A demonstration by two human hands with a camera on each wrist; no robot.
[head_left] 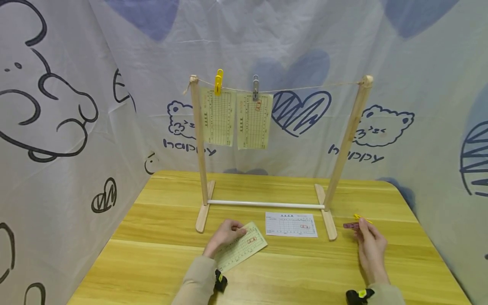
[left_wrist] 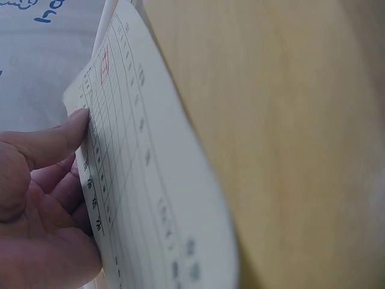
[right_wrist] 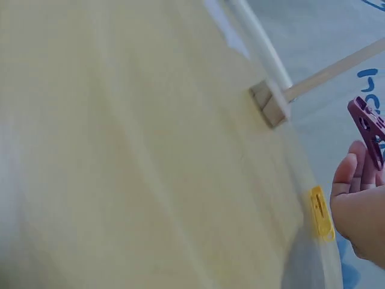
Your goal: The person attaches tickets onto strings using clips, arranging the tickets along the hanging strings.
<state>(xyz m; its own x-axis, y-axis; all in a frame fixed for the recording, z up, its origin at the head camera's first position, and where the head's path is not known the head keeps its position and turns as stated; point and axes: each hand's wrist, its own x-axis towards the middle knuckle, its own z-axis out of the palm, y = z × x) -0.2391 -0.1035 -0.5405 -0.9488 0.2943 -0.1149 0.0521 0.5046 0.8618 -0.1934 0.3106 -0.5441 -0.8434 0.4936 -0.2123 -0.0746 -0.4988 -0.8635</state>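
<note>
My left hand (head_left: 224, 238) pinches a pale yellow-green printed form (head_left: 244, 250) along its edge, low over the table. In the left wrist view the thumb lies on the printed face of the form (left_wrist: 135, 144), with the fingers behind it. Over at the right, my right hand (head_left: 370, 250) holds a dark red clothespin (head_left: 348, 225) by one end, raised off the table in the right wrist view. Beside these fingers a yellow clothespin (head_left: 364, 219) lies on the table. A white printed form (head_left: 284, 224) lies flat between the two hands.
A wooden frame with a left post (head_left: 201, 161), a right post (head_left: 347, 146) and a white crossbar (head_left: 263, 204) stands behind. From its string (head_left: 305, 87) hang two yellow-green forms, under a yellow clothespin (head_left: 218, 82) and a grey clothespin (head_left: 256, 88). A patterned cloth (head_left: 297, 34) surrounds the table.
</note>
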